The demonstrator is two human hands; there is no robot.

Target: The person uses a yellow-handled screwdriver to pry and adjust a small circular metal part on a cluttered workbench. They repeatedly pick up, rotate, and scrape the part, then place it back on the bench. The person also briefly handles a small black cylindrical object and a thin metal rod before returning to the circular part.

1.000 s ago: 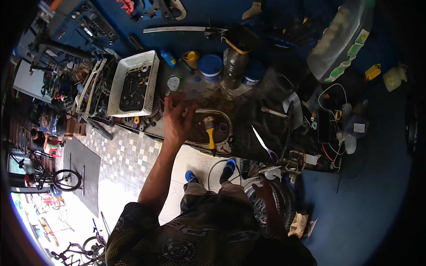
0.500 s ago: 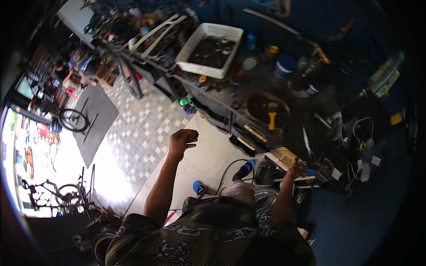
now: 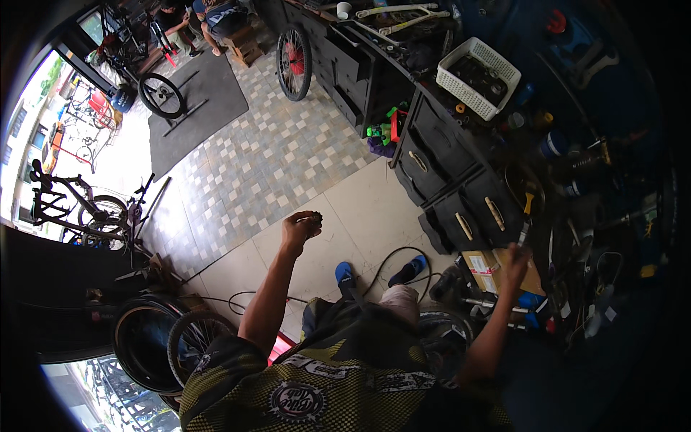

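Observation:
My left hand (image 3: 298, 234) is closed round a small dark toothed metal part (image 3: 315, 220), held out above the pale floor. My right hand (image 3: 515, 265) is closed round a slim silvery tool (image 3: 525, 232), its exact kind unclear, at the bench's near side over a cardboard box (image 3: 481, 269). Just beyond it, a yellow-handled brush (image 3: 530, 201) lies in a dark oval basin (image 3: 515, 174). A white plastic basket (image 3: 448, 81) with dark small parts sits farther along the bench.
Dark cabinet doors (image 3: 442, 153) line the right. A loose wheel (image 3: 295, 61) stands against them. A grey mat (image 3: 201, 133) with a bike stand lies ahead. Bicycles (image 3: 79, 205) and wheels fill the left side. Two people (image 3: 223, 21) sit at the back; a black hose (image 3: 371, 281) crosses the floor.
My view has turned left toward the floor and doorway. My left hand has moved off the bench with the dark part. My right hand has risen from low beside me to the bench side.

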